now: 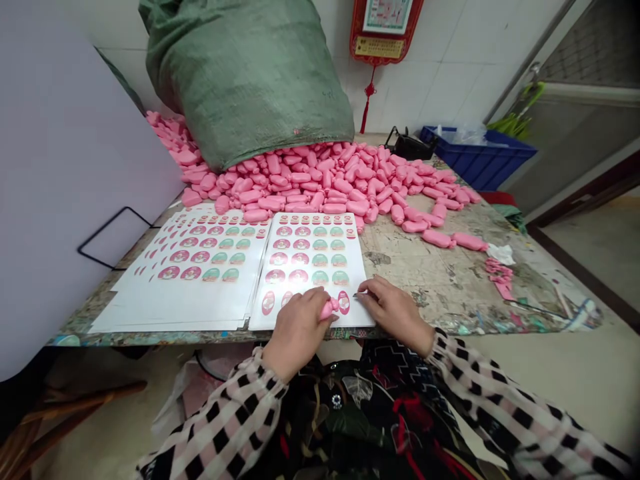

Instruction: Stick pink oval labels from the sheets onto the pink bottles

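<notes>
My left hand is closed around a small pink plastic bottle, its narrow end pointing right. It rests over the lower edge of a sticker sheet printed with pink and green labels. Just right of the bottle is an oval pink label on that sheet. Beside the label my right hand pinches a small thin tool, whose dark tip pokes out toward the label; its kind is hidden by the fingers. More sticker sheets lie fanned out on the left.
A heap of pink bottles spills from a green sack across the back of the worn table. A blue crate stands behind the right side. Crumpled pink scraps lie at right. A pale panel borders the left.
</notes>
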The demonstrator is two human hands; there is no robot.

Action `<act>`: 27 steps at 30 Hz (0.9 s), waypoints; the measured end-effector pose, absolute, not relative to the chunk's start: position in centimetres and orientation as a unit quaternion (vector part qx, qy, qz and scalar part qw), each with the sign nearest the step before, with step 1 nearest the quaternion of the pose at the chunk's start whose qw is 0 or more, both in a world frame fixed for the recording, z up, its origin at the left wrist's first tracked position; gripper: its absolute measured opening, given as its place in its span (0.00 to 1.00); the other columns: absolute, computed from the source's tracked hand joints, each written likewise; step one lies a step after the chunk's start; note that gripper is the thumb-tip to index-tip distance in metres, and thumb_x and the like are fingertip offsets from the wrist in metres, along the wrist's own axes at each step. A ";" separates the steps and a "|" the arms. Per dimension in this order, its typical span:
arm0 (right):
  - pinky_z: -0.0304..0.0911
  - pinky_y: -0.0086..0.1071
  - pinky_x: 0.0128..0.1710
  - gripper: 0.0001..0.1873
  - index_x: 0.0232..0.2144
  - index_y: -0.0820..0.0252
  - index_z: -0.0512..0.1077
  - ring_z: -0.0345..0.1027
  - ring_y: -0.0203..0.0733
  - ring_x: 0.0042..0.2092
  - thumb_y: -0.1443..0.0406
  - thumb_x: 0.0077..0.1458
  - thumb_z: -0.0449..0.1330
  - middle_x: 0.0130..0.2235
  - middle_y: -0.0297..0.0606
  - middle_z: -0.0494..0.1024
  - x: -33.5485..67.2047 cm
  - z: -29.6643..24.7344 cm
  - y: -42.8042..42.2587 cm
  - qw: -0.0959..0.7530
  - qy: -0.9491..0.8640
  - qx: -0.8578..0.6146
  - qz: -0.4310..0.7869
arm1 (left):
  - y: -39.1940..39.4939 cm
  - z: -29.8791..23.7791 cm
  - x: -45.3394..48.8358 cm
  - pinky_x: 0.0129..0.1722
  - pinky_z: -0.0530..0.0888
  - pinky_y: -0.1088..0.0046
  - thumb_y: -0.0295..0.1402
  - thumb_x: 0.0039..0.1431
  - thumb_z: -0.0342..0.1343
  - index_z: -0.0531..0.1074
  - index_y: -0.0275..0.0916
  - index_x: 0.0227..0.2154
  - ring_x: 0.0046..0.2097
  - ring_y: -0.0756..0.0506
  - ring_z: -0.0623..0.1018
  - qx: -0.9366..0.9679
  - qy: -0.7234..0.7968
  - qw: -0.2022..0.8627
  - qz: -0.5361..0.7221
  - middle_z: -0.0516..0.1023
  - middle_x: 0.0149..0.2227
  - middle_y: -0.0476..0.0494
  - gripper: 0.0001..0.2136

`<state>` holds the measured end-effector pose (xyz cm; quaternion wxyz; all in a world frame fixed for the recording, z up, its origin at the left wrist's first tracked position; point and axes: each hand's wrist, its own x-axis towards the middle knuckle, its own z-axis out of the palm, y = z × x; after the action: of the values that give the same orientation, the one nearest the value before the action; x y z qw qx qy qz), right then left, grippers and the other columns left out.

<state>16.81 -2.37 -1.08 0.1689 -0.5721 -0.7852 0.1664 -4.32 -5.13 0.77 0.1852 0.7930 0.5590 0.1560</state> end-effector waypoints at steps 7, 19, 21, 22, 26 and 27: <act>0.52 0.29 0.30 0.11 0.35 0.55 0.68 0.65 0.36 0.35 0.60 0.60 0.47 0.37 0.35 0.70 15.6 -1.3 -2.1 0.121 -0.811 -0.565 0.090 | -4.2 -0.3 -3.8 0.42 0.68 0.62 0.38 0.54 0.54 0.68 0.45 0.47 0.45 0.40 0.72 0.803 0.574 0.138 0.078 0.65 0.57 0.47 0.16; 0.53 0.28 0.31 0.11 0.35 0.55 0.71 0.67 0.35 0.36 0.61 0.60 0.49 0.37 0.34 0.71 16.5 -0.9 -1.1 0.104 -0.838 -0.520 0.129 | -4.2 -0.5 -4.0 0.41 0.69 0.60 0.40 0.55 0.53 0.66 0.45 0.51 0.44 0.39 0.72 0.811 0.565 0.134 0.073 0.64 0.58 0.45 0.20; 0.54 0.28 0.31 0.11 0.35 0.55 0.71 0.67 0.35 0.37 0.61 0.59 0.50 0.37 0.34 0.71 16.6 -1.0 -1.2 0.110 -0.837 -0.518 0.141 | -4.2 -0.5 -4.0 0.42 0.69 0.60 0.40 0.55 0.53 0.65 0.44 0.51 0.44 0.39 0.72 0.810 0.566 0.137 0.074 0.64 0.58 0.43 0.20; 0.54 0.28 0.31 0.11 0.35 0.55 0.71 0.67 0.35 0.37 0.61 0.59 0.50 0.37 0.34 0.71 16.6 -1.1 -1.3 0.114 -0.836 -0.516 0.145 | -4.2 -0.5 -4.0 0.42 0.69 0.60 0.40 0.55 0.53 0.65 0.44 0.51 0.45 0.39 0.72 0.810 0.566 0.137 0.072 0.64 0.58 0.43 0.20; 0.55 0.28 0.32 0.10 0.34 0.55 0.71 0.66 0.35 0.36 0.60 0.59 0.50 0.37 0.34 0.69 16.7 -1.5 -1.8 0.133 -0.829 -0.521 0.155 | -4.2 -0.5 -4.0 0.41 0.70 0.62 0.41 0.55 0.52 0.65 0.45 0.51 0.44 0.40 0.72 0.814 0.564 0.127 0.061 0.63 0.58 0.45 0.20; 0.56 0.28 0.32 0.10 0.34 0.55 0.71 0.65 0.35 0.36 0.60 0.59 0.50 0.37 0.34 0.69 16.7 -1.6 -1.9 0.139 -0.825 -0.524 0.158 | -4.2 -0.5 -4.0 0.40 0.70 0.62 0.41 0.56 0.52 0.65 0.45 0.51 0.44 0.40 0.72 0.815 0.563 0.124 0.060 0.63 0.58 0.45 0.20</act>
<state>16.71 -1.93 -1.61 0.1394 -0.5243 -0.8251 0.1577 -4.02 -4.20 -0.52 0.1241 0.8150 0.5629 0.0595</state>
